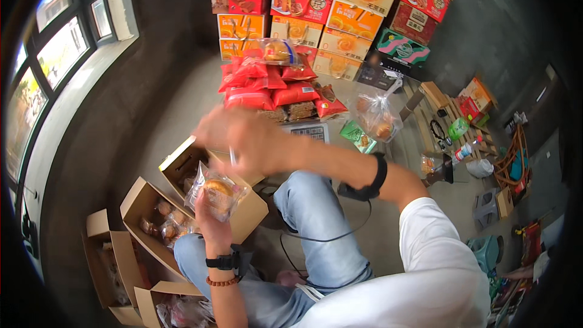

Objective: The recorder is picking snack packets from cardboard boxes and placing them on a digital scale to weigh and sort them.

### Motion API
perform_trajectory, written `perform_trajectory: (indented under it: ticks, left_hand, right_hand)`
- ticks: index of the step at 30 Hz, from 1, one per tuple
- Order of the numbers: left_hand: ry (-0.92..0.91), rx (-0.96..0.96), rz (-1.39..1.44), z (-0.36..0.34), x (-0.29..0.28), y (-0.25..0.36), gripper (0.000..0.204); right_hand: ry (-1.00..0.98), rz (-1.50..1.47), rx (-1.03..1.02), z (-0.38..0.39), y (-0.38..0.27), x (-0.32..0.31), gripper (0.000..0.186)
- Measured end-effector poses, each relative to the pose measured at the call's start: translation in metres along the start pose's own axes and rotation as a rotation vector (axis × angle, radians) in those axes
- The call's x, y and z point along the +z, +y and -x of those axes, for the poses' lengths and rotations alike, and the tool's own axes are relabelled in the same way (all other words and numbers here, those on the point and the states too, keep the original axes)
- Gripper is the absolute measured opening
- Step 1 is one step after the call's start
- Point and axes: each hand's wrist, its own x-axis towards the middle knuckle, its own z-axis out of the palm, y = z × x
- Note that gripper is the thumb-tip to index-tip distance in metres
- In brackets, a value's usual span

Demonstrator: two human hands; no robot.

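Observation:
My left hand (211, 222) is closed on a clear plastic bag with a round golden pastry (220, 189) in it, held above the open cardboard boxes. My right hand (237, 140) hangs above and beyond that pastry, smeared by motion. Its fingers bend downward, and whether anything is in them cannot be made out. Beneath my hands stands an open cardboard box (252, 215). Left of it, another open box (130, 209) holds several small wrapped pastries (173, 222).
Red snack bags (258, 96) are heaped ahead, with a packaged pastry (278, 51) on top. Stacked gift boxes (303, 3) rise behind them. A clear bag of pastries (376, 118) sits to the right, near a wooden pallet (422, 124). A black cable (328, 240) crosses near my knees.

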Motion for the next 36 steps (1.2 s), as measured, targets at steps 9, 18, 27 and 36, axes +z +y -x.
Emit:
perform_trajectory:
  ticks: [9,18,27,36]
  left_hand:
    - [-0.112,-0.138,-0.119,0.01,0.007,-0.014,0.056]
    - [-0.285,-0.121,-0.197,0.008,0.018,-0.008,0.054]
    - [-0.291,-0.155,-0.196,-0.002,0.012,-0.021,0.046]
    - [-0.174,-0.163,-0.273,0.002,0.003,-0.014,0.039]
  right_hand:
    - [-0.387,-0.006,0.095,0.07,-0.042,0.023,0.11]
    - [0.181,-0.058,0.488,0.058,0.065,-0.124,0.089]
    - [-0.051,0.217,0.561,-0.029,0.191,-0.167,0.084]
    - [-0.152,-0.037,0.745,-0.016,0.239,-0.143,0.078]
